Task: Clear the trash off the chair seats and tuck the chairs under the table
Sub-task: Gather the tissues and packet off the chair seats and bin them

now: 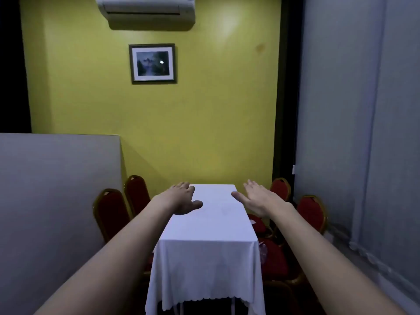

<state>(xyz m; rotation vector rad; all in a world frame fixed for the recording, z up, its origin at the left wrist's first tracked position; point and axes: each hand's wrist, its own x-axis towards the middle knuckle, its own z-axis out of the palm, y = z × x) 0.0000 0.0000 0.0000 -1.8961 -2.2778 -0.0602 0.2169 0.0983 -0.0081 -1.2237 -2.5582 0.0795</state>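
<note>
A long table (211,226) under a white cloth runs away from me toward the yellow wall. Red padded chairs with gold frames flank it: two on the left (111,212) (136,192), two on the right (312,211) (280,188). The right chairs stand out from the table, seats showing. A clear crumpled piece of plastic trash (263,252) lies on the near right seat and a white scrap (252,221) on the far right seat. My left hand (183,197) and my right hand (256,197) stretch out above the table, palms down, fingers apart, holding nothing.
A grey partition (59,201) closes off the left side close to the left chairs. Grey curtains (363,133) hang along the right, near the right chairs. A framed picture (152,63) and an air conditioner (145,12) hang on the yellow wall.
</note>
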